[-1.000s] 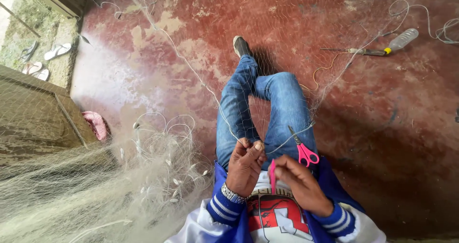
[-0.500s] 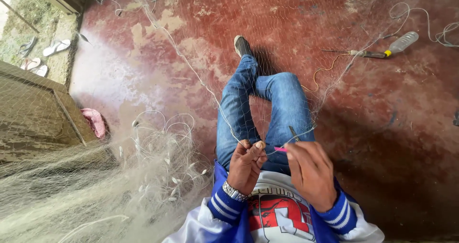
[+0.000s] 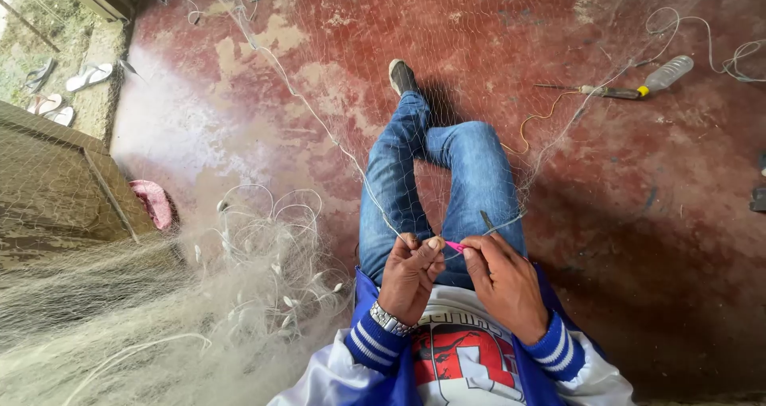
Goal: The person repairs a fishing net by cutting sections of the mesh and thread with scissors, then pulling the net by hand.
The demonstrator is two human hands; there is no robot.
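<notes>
I sit on a red floor with my jeans-clad legs (image 3: 471, 166) crossed. A fine pale fishing net (image 3: 159, 334) is heaped at my left and spreads thinly over my lap and the floor. My left hand (image 3: 411, 274), with a wristwatch, pinches a net cord (image 3: 319, 122) that runs away toward the far left. My right hand (image 3: 503, 282) is closed over pink-handled scissors (image 3: 453, 246). Only a pink tip shows between the hands, and a dark blade pokes out above the knuckles. The two hands nearly touch.
A yellow-handled tool (image 3: 610, 91) and a plastic bottle (image 3: 669, 72) lie on the floor at the far right, with loose cord near them. A pink slipper (image 3: 153, 202) sits by a concrete step (image 3: 64, 182) on the left. Sandals (image 3: 88, 76) lie outside.
My right hand has turned palm-down and closed in on the left hand. The pink scissors, plainly visible a second ago, are now mostly hidden in the fist.
</notes>
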